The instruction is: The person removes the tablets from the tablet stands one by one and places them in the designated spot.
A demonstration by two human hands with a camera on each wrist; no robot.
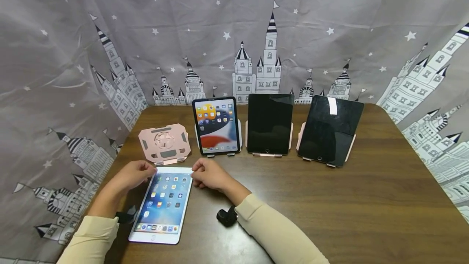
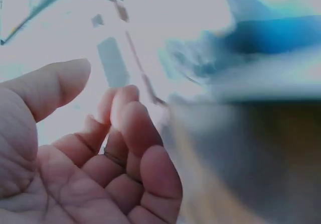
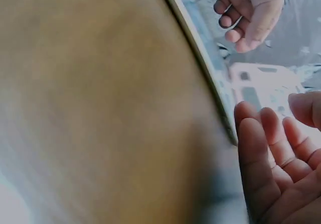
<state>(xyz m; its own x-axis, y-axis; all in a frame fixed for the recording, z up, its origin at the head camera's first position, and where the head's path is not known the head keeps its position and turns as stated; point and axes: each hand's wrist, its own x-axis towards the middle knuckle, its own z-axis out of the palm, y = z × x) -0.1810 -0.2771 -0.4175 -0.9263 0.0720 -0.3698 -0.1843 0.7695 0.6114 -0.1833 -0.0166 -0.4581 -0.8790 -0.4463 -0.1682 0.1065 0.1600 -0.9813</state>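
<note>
A white tablet [image 1: 165, 199] with a lit home screen lies face up on the wooden table, its far edge between the two hands. Beside its far left corner is my left hand [image 1: 137, 174]; in the left wrist view its fingers [image 2: 143, 128] bend loosely, the thumb apart from them. My right hand [image 1: 210, 174] is by the far right corner. The right wrist view shows its fingers [image 3: 256, 153] loosely bent with nothing between them and the thumb. Just beyond the tablet stands a pink tablet stand [image 1: 165, 144] with grey pads and no tablet on it.
Along the back, a tablet with a lit screen [image 1: 216, 127], a dark tablet [image 1: 270, 123] and another dark tablet [image 1: 329, 129] lean on stands. A grey castle-print curtain [image 1: 205, 15] hangs behind the table [image 1: 329, 203]. Black wrist devices [image 1: 227, 216] are on both wrists.
</note>
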